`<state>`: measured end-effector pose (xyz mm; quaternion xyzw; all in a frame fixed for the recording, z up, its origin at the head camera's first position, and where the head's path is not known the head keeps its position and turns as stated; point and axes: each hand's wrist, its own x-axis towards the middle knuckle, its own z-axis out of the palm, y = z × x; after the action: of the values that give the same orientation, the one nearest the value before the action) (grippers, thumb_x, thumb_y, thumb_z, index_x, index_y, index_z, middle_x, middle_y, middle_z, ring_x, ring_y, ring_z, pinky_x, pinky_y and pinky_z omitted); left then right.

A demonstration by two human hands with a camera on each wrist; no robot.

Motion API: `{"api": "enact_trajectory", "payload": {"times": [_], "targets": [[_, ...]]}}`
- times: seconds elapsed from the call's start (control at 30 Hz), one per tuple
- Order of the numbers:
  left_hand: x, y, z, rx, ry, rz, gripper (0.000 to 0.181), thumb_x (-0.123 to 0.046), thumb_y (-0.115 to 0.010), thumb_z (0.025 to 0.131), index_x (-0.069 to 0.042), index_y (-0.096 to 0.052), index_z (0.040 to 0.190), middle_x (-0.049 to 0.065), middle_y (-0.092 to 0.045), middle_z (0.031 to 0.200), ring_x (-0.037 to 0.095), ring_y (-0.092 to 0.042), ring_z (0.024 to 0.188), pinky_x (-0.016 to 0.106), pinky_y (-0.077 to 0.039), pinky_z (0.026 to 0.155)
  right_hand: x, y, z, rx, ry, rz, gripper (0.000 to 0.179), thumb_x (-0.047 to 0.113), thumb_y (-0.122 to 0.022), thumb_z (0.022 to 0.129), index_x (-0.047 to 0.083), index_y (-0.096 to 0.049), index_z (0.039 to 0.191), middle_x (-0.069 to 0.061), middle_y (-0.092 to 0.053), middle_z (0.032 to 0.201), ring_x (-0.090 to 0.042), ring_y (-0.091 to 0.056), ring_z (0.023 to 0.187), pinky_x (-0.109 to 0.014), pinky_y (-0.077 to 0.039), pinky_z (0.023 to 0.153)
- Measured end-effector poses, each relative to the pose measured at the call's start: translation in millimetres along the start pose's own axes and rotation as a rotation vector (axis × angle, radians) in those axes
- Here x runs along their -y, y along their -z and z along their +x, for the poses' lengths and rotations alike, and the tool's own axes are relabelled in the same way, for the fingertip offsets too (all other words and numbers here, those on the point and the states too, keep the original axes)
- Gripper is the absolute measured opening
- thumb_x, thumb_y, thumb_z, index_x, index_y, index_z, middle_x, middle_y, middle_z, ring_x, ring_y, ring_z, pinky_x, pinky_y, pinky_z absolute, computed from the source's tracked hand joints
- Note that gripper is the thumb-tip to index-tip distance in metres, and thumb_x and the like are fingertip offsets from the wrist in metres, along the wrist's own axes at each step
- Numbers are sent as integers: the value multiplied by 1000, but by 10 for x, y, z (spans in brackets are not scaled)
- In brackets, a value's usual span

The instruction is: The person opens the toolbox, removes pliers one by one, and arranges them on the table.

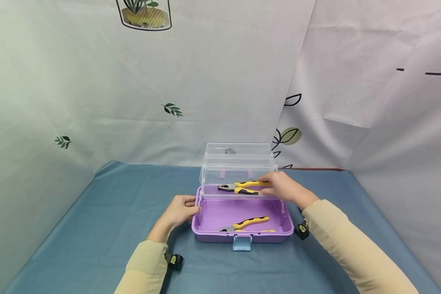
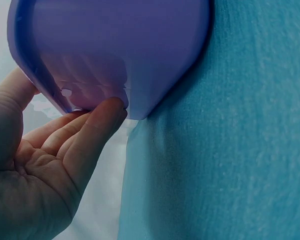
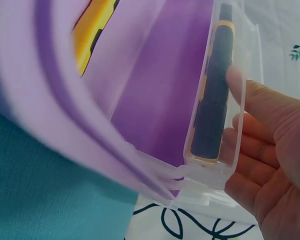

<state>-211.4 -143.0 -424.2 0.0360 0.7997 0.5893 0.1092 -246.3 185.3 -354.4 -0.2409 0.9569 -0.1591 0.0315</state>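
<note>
A purple toolbox (image 1: 242,237) stands with its lid up and a clear tray (image 1: 239,196) raised over its back half. My left hand (image 1: 180,211) grips the box's left end, thumb over the rim and fingers against the outer wall (image 2: 90,30). In the tray lies a pair of yellow-and-black pliers (image 1: 248,184), head to the left. My right hand (image 1: 283,186) holds its handles at the tray's right end; in the right wrist view the thumb meets a dark handle (image 3: 212,95). Another pair of pliers (image 1: 251,221) lies on the box floor, partly hidden behind the front wall.
The clear lid (image 1: 239,151) leans up at the back. A light blue latch (image 1: 242,243) hangs down at the box front. Blue cloth (image 1: 114,228) covers the table, and printed white fabric (image 1: 224,81) hangs behind and at both sides.
</note>
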Motion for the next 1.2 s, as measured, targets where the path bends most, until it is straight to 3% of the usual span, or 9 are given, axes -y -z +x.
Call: {"api": "enact_trajectory", "payload": {"times": [0.3, 0.8, 1.2], "targets": [[-6, 9, 1, 1, -1, 11, 49, -2, -61, 83, 16, -49, 127, 32, -59, 119, 36, -67, 97, 38, -60, 71, 24, 15, 36, 51, -27, 11, 43, 27, -68, 87, 4, -63, 122, -13, -66, 118, -27, -62, 108, -42, -53, 92], [7, 30, 5, -5, -11, 22, 50, -3, -62, 82, 16, -49, 126, 32, -60, 118, 36, -68, 93, 37, -60, 68, 28, -15, 63, 22, 13, 7, 42, 25, -69, 86, 1, -64, 120, -15, -66, 118, -31, -61, 112, -44, -51, 95], [-6, 6, -5, 7, -6, 18, 50, -3, -62, 82, 16, -49, 127, 32, -59, 119, 36, -68, 95, 38, -60, 69, -4, 16, 183, 156, -74, 49, 56, 24, -72, 83, 2, -55, 132, -15, -60, 128, -29, -58, 115, -43, -50, 97]]}}
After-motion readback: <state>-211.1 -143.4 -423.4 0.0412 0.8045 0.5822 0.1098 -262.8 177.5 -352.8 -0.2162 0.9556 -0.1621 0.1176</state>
